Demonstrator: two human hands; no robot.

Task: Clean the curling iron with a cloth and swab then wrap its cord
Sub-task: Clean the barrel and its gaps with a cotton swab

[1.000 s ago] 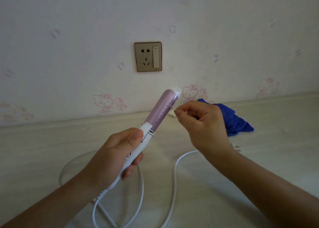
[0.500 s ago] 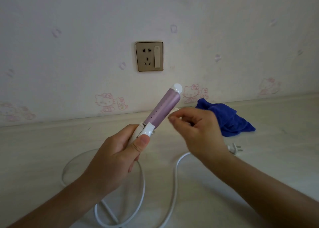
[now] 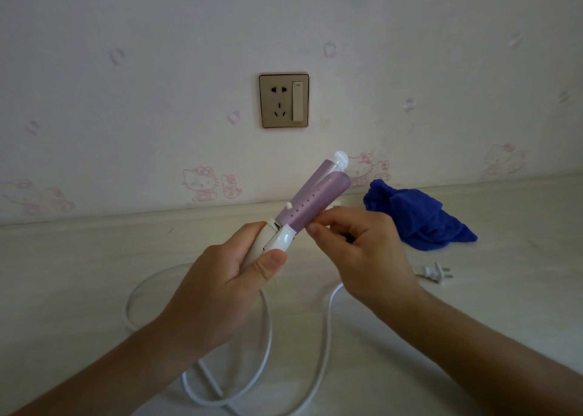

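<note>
- Gripping the white handle of the curling iron (image 3: 312,198), the left hand (image 3: 220,289) has its fingers curled round it and the thumb pressed across the front. This keeps the tool steady in the air above the counter (image 3: 504,289).
- The purple barrel tilts up and away toward the wall. I judge this is meant to turn its side and the seam between its two halves toward the working hand.
- The right hand (image 3: 362,258) sits just beside the barrel's lower part. Its fingers (image 3: 315,229) are pinched together on something thin, by the task most likely the swab (image 3: 287,206).
- Only a small white tip seems to show at the barrel's left edge, so the stick probably passes through the gap. I cannot tell this for sure.
- A fine pinch suits a light tool that has to reach a narrow slot, so the step in hand looks like the swab cleaning.
- The blue cloth (image 3: 419,220) lies crumpled on the counter near the wall, well apart from both hands, which suggests it is not needed right now.
- The cord (image 3: 328,330) trails in loose loops over the counter below the hands. Its plug (image 3: 432,272) lies free, not in the wall socket (image 3: 284,100).
- Being unplugged makes the iron safe to handle, and the wrapping is not yet begun.
</note>
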